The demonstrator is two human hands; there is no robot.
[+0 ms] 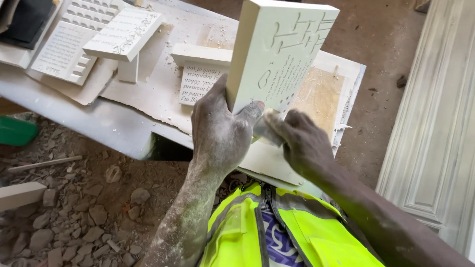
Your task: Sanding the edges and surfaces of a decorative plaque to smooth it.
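Note:
I hold a white rectangular plaster plaque [282,49] upright over the workbench; its face carries raised lettering, a heart shape and geometric relief. My left hand [220,131], coated in white dust, grips the plaque's lower edge with the thumb on the front face. My right hand [299,138] presses a small grey piece, likely sandpaper [264,129], against the plaque's lower corner. A yellow high-visibility vest [277,227] shows at the bottom.
A dusty workbench [118,123] carries several other white plaques with lettering [123,32], [64,49], [198,79]. Rubble and stones [74,212] cover the ground at left. A white moulded panel [435,123] stands at right. A green object [15,131] sits at the left edge.

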